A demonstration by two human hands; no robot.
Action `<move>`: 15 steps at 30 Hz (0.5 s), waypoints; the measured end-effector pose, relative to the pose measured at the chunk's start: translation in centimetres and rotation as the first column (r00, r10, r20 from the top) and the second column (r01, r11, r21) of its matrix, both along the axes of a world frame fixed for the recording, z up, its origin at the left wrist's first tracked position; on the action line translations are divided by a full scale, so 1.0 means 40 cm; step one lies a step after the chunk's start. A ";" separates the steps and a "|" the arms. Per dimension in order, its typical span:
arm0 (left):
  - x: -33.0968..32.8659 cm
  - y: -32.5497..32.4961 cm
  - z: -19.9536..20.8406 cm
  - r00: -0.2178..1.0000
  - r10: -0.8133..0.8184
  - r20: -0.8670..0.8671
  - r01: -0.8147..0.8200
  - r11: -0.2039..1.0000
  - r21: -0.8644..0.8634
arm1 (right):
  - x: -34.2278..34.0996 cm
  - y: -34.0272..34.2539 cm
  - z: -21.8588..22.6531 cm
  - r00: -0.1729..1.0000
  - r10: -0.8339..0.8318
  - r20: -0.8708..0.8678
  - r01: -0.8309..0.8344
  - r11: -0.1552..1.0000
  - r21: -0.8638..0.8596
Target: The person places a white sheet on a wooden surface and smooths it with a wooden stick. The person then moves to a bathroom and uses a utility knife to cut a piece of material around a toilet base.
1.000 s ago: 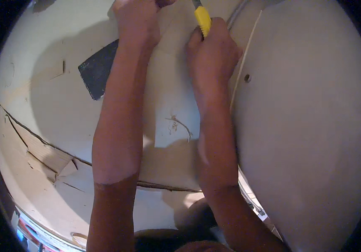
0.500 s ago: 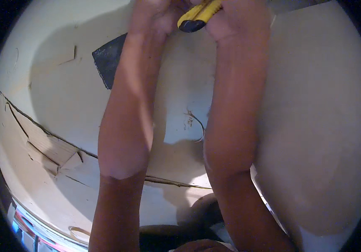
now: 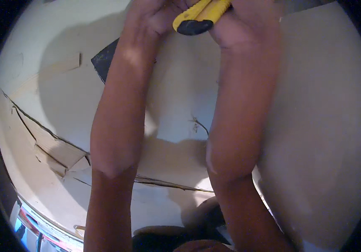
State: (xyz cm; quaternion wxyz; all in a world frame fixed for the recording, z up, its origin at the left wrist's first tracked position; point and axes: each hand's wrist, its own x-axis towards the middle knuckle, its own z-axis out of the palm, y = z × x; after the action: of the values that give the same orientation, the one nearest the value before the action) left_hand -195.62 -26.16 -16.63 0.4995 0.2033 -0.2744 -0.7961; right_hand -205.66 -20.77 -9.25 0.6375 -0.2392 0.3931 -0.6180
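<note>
Both my hands are at the top edge, their fingers mostly cut off by the frame. A yellow box cutter [image 3: 203, 14] with a black end cap slants between my palms. It lies against the palm of my right hand [image 3: 249, 25], which appears closed round it; the blade is out of view. My left hand [image 3: 157, 17] is just left of the cutter, and its fingers cannot be made out. Partly behind my left forearm lies a flat dark piece with straight edges [image 3: 104, 59]. Under my arms spreads a pale, board-like surface [image 3: 180, 88].
A long ragged slit [image 3: 176, 184] crosses the pale surface near me. Torn, folded brown cardboard [image 3: 64, 153] lies along it at left, with a thin strip [image 3: 58, 69] farther back. A large smooth panel [image 3: 319, 126] fills the right side. Dark twig-like debris [image 3: 201, 125] lies between my forearms.
My forearms have moved slightly apart, the left one leftward and the right hand rightward. The cutter's end cap has turned and shows more fully. My left arm covers more of the dark piece.
</note>
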 end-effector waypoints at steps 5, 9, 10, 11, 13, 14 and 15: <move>0.022 0.001 0.018 0.997 0.000 0.078 -0.001 1.000 0.020 | -0.031 -0.056 -0.085 0.980 0.013 0.197 -0.010 1.000 -0.014; 0.023 0.000 0.029 0.995 0.017 0.100 -0.014 0.999 -0.033 | -0.042 -0.047 -0.066 0.955 0.075 0.285 -0.071 0.997 -0.026; 0.023 -0.001 0.020 0.996 0.026 0.086 -0.022 0.999 -0.044 | -0.044 -0.043 -0.066 0.949 0.087 0.303 -0.083 0.996 -0.028; 0.023 -0.001 0.009 1.000 0.012 0.026 -0.011 0.999 -0.041 | -0.046 -0.037 -0.066 0.944 0.104 0.314 -0.098 0.995 -0.034; 0.018 -0.001 -0.005 0.995 -0.019 -0.100 0.015 0.999 -0.040 | -0.055 -0.040 -0.060 0.932 0.127 0.339 -0.120 0.992 -0.042; 0.014 -0.003 -0.008 0.998 -0.005 -0.066 0.003 0.999 -0.033 | -0.060 -0.038 -0.062 0.927 0.135 0.348 -0.129 0.991 -0.041; 0.011 -0.006 -0.011 0.999 0.009 -0.033 -0.010 1.000 -0.026 | -0.064 -0.035 -0.064 0.928 0.137 0.347 -0.131 0.991 -0.040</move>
State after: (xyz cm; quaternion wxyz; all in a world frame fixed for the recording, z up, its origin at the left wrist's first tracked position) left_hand -195.19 -26.39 -17.08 0.5104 0.1848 -0.2756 -0.7933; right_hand -208.24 -22.19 -11.80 0.7356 -0.1573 0.2518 -0.6089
